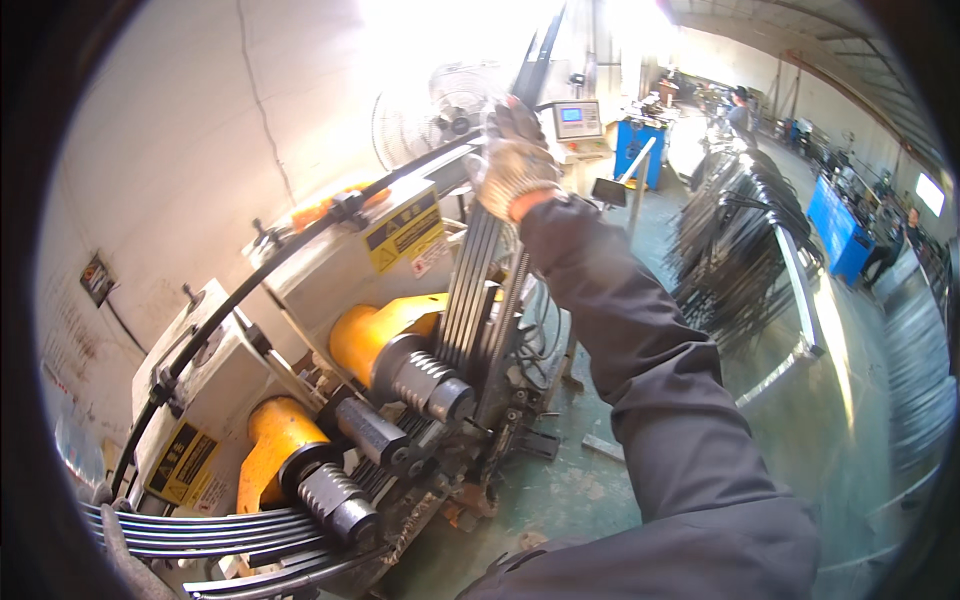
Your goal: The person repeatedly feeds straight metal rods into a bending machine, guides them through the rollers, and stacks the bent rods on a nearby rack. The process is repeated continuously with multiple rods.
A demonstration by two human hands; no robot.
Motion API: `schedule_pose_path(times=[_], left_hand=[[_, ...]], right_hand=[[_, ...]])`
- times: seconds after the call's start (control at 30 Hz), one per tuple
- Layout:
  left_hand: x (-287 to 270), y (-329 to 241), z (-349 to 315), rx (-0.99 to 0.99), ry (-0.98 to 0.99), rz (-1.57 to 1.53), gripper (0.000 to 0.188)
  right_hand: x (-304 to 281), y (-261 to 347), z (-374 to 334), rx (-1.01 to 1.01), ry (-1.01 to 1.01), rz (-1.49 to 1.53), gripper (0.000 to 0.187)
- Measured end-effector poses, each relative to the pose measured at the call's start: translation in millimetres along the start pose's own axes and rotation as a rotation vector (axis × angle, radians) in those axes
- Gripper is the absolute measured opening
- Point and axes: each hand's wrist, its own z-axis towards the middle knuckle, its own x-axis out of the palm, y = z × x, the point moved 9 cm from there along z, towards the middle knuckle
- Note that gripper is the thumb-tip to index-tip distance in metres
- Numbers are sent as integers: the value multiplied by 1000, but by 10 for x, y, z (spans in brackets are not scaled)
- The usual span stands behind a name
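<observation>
My right hand (515, 160), in a pale glove with dark fingertips, reaches far forward beside the upper end of a bundle of long flat dark metal strips (472, 290). Its fingers point up but are smeared, so their grip cannot be made out. At the lower left rim, my left hand (125, 555), in a grey glove, is wrapped round the ends of curved metal strips (215, 532), partly cut off. Between my hands stands a machine with two orange arms (365, 345) and ribbed black rollers (430, 385). The strips bend around this side.
A black rod (265, 270) crosses above the white housings. Beyond are a fan (460, 105) and a control box with a lit screen (575, 120). At right, a rack (795, 270) carries many dark strips. People stand farther back near blue cabinets (840, 225).
</observation>
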Motion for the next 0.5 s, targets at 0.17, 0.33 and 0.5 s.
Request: schedule_pose_path(times=[0.17, 0.33, 0.5], left_hand=[[692, -371, 151, 30, 121, -302, 33], [1331, -447, 322, 37, 320, -278, 38], [1526, -993, 47, 227, 398, -250, 35]], right_hand=[[-498, 398, 593, -138, -245, 34, 51], [-817, 741, 966, 21, -255, 347, 95], [-685, 2170, 1261, -423, -66, 115, 22]])
